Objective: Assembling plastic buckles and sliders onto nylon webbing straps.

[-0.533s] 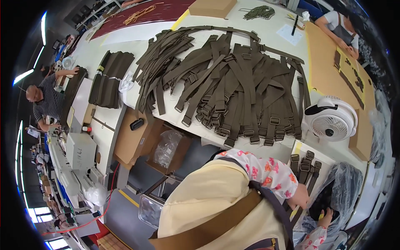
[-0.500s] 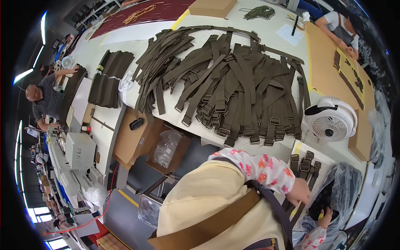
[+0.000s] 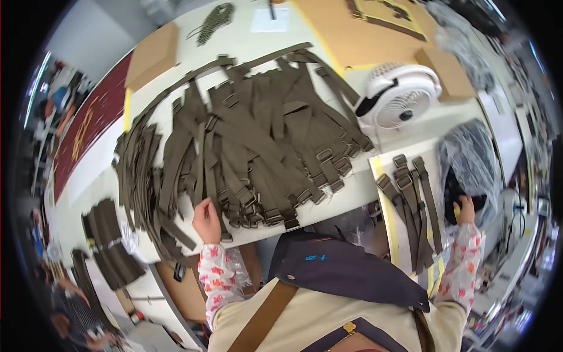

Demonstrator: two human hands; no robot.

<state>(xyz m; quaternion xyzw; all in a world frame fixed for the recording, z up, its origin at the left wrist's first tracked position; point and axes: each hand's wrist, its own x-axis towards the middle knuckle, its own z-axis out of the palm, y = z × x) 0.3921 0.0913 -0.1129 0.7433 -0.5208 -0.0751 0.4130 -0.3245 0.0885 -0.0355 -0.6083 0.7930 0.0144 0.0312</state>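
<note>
My left hand is at the front edge of a big pile of olive-brown webbing straps with metal buckles. Its fingertips touch or nearly touch one strap; they are blurred, and whether they grip it I cannot make out. My right hand is at the mouth of a clear plastic bag. Its fingers are curled against black contents, with something yellow at one finger. What they hold is hidden. Several buckled straps lie side by side on a white board, between the pile and the bag.
A white fan stands behind the board, with a cardboard box beside it. Strap bundles lie at the far left. Cord, paper and another carton are at the back. An open box sits below the table edge.
My left hand has moved left from the straps on the board to the main pile. My right hand stays at the bag. The view has turned right; the co-workers have shifted or left view.
</note>
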